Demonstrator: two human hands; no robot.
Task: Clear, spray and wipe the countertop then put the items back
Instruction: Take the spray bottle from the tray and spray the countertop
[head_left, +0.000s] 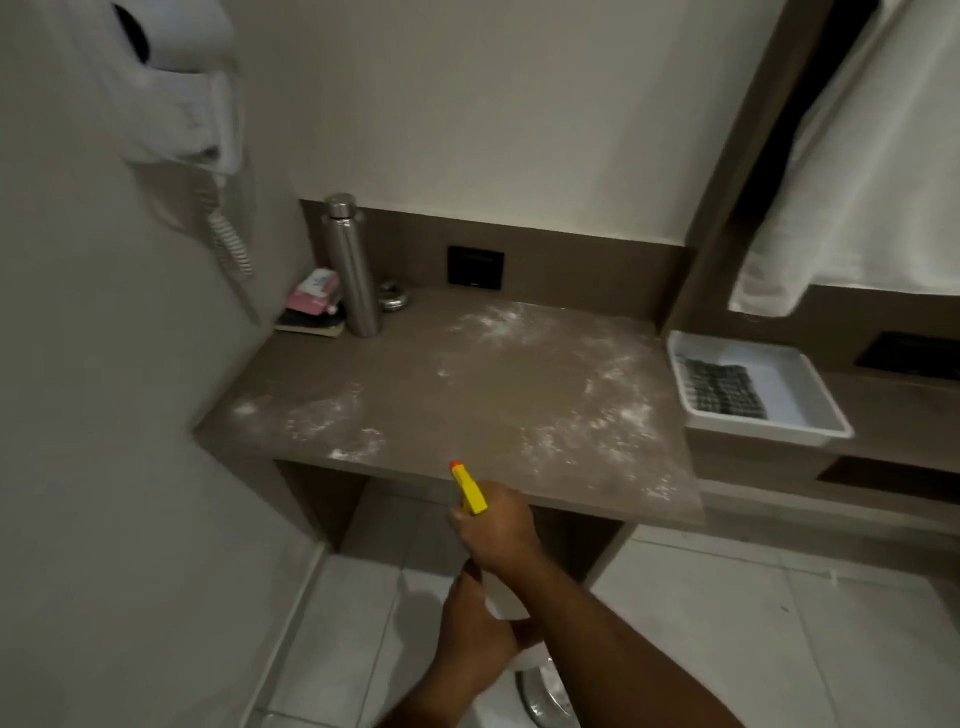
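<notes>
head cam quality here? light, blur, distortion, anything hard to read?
Head view: dim, flat indoor light, soft and grainy; wide-angle bends the wall edges. Hair dryer at top left is smeared. White powder on the countertop reads clearly; spray bottle nozzle is sharp, its body mostly hidden by both hands.

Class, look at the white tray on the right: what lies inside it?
Inside the white tray lies a dark, ridged rectangular item, against its left side. The rest of the tray floor shows bare. What the item is, or anything beneath it, cannot be seen.
</notes>
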